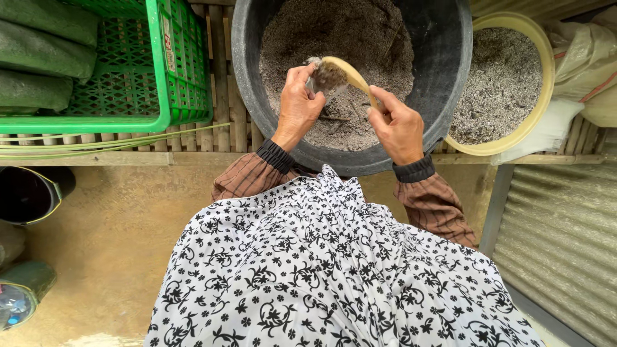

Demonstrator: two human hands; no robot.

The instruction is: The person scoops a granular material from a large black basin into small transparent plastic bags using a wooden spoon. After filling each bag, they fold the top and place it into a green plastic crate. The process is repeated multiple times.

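Over a large black tub (pixel 443 71) of grey sandy soil, my right hand (pixel 398 125) grips the handle of a pale yellow scoop (pixel 347 72). The scoop's bowl is full of the soil and tilted toward my left hand (pixel 297 103). My left hand is closed on a small clear bag (pixel 313 80) at the scoop's mouth; the fingers hide most of it.
A yellow basin (pixel 514 138) of grey gritty material sits to the right, beside a white sack (pixel 588 64). A green plastic crate (pixel 160 71) holding dark filled bags stands at left on the slatted wooden bench (pixel 225 128). Dark containers (pixel 26 193) are on the floor at lower left.
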